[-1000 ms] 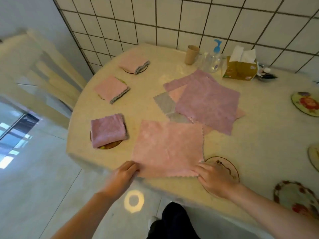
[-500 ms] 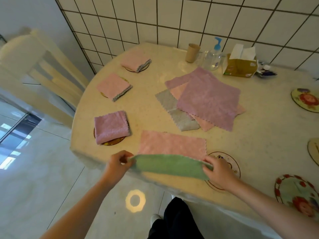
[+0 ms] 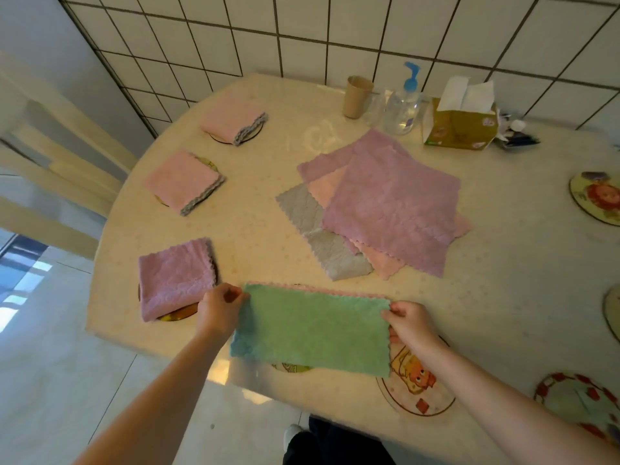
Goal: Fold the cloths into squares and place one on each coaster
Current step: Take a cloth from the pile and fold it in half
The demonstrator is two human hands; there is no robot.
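Cloth [image 3: 312, 330], green side up, half-folded at near edge of bench [image 3: 268, 229], left hand [image 3: 218, 308] and right hand [image 3: 407, 322] fingers pinching its far corners; looks light, limp, probably grippy pile, so best held at corners, kept taut.

Single head-worn wide-angle view, looking forward and steeply down from the near edge of the table [image 3: 503, 297]. Both forearms enter from the bottom, close to the lens. The tiled wall [image 3: 335, 35] bounds the far side; floor [image 3: 50, 380] shows lower left. Straight lines bow toward the edges.
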